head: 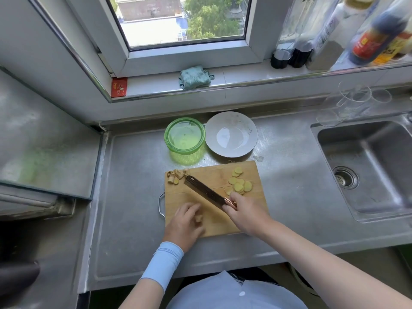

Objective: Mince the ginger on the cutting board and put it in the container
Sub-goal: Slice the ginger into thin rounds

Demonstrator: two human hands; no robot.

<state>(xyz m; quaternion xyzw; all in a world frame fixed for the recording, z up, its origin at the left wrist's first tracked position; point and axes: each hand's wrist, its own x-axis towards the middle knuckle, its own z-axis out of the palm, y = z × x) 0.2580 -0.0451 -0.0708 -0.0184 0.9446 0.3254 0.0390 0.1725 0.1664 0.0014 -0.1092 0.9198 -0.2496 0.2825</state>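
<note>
a bamboo cutting board lies on the steel bench, near its front edge. the right hand is wrapped round the handle of a dark-bladed knife. its blade slants across the board, tip toward the far left corner. the left hand sits at the board's near left, fingers curled onto a ginger chunk just left of the blade's heel. a loose heap of ginger slices lies at the board's far right. ginger peelings sit at the far left corner beside the blade tip. behind the board stands a green container, with a white plate just beside it on the right. a sink is set into the bench on the right. a teal cloth rests on the windowsill.
</note>
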